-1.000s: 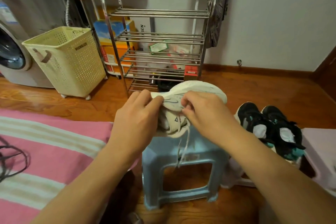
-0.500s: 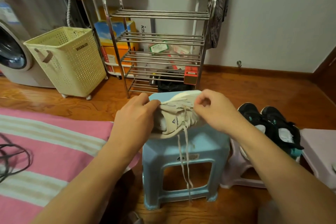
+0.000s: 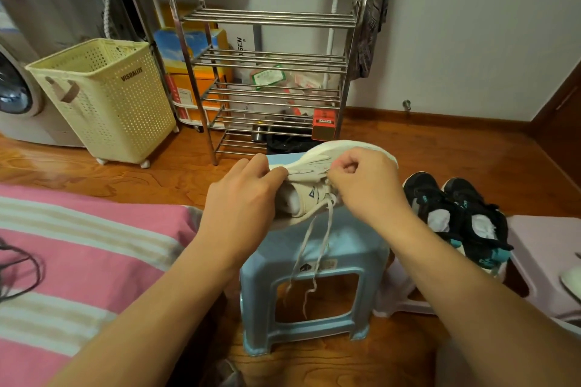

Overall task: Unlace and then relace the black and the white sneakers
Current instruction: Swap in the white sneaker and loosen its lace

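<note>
Here, my left hand (image 3: 242, 198) grips the heel end of the white sneaker (image 3: 309, 198), held on its side over the blue stool (image 3: 314, 264). My right hand (image 3: 364, 188) pinches the lace (image 3: 317, 245) at the eyelets; two loose ends hang past the stool's front edge. The black sneakers (image 3: 456, 214) sit just right of the stool, with bare wood floor (image 3: 440, 154) beyond it.

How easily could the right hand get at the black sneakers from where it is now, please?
Probably easily. The black sneakers sit just right of the right hand, with nothing between them. But that hand is pinching at the white sneaker laces, so it would have to let go first.
</note>
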Demonstrator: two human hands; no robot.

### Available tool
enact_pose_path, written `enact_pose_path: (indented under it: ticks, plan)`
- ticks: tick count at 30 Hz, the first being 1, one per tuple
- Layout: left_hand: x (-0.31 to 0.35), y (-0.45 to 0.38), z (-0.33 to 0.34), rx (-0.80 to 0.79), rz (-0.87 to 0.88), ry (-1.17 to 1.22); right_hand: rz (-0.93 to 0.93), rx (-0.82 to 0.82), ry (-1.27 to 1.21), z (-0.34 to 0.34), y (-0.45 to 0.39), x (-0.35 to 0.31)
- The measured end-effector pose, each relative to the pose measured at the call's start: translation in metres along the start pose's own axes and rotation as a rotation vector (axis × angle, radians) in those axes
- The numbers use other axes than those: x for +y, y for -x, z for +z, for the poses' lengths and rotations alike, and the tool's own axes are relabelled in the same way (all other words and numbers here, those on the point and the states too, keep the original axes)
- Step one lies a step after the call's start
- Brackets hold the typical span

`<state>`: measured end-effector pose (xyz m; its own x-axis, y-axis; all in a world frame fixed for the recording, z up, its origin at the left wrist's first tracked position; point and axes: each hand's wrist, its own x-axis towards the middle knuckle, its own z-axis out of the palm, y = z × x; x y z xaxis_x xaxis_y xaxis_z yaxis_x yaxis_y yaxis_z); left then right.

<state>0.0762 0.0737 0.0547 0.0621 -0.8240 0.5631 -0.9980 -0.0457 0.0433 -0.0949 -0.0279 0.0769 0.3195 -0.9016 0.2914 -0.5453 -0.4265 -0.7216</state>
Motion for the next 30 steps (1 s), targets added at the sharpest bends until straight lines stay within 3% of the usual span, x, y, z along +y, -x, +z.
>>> enact_pose_path:
  ticks: [3, 8, 14, 20, 22, 24, 27, 28, 30]
  plan:
    - [-0.006, 0.002, 0.004, 0.001, -0.003, 0.036, -0.074, -0.072, 0.038, -0.005, 0.0, 0.002]
    - [-0.012, 0.008, 0.004, 0.024, -0.037, 0.094, -0.297, -0.392, 0.076, -0.009, 0.0, 0.007]
    - [-0.014, 0.005, 0.014, 0.027, -0.009, 0.149, -0.478, -0.368, 0.186, 0.0, -0.006, 0.01]
    - [-0.013, 0.007, 0.012, -0.005, 0.105, 0.049, -0.226, -0.523, 0.1, -0.009, -0.022, 0.006]
    - [-0.013, 0.009, 0.013, -0.006, 0.094, 0.042, -0.179, -0.504, 0.071, -0.006, -0.024, 0.008]
    - [-0.013, 0.009, 0.014, 0.005, 0.082, 0.033, -0.04, -0.435, -0.155, -0.001, -0.023, 0.014]
    - [-0.012, 0.007, 0.014, 0.003, 0.073, 0.018, 0.329, -0.343, -0.871, -0.002, -0.021, 0.021]
    - [-0.012, 0.006, 0.014, 0.0, 0.071, 0.021, 0.368, -0.326, -0.975, -0.003, -0.019, 0.023]
    - [-0.013, 0.003, 0.014, -0.007, 0.07, 0.023, 0.311, -0.334, -0.88, -0.005, -0.018, 0.021]
